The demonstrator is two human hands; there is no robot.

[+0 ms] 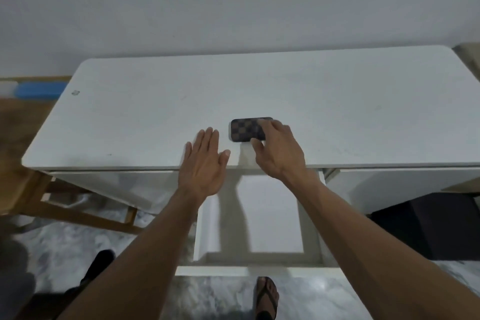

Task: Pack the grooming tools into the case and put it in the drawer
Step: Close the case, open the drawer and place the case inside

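Note:
A small brown checkered case (245,129) lies closed on the white desk top (155,117), near the front edge. My right hand (279,153) rests on the case's right end, with fingers over the top and the thumb at its near side. My left hand (205,163) hovers flat and open just left of the case, over the desk's front edge, holding nothing. Below both hands the white drawer (205,231) stands pulled out, and its inside shows nothing but the shadows of my arms. No loose grooming tools are in sight.
A wall runs behind the desk. A blue and white object (39,89) lies on the floor at far left. A wooden frame (85,215) stands under the desk's left side, a dark box (426,226) under its right. My sandalled foot (267,296) is on the marble floor.

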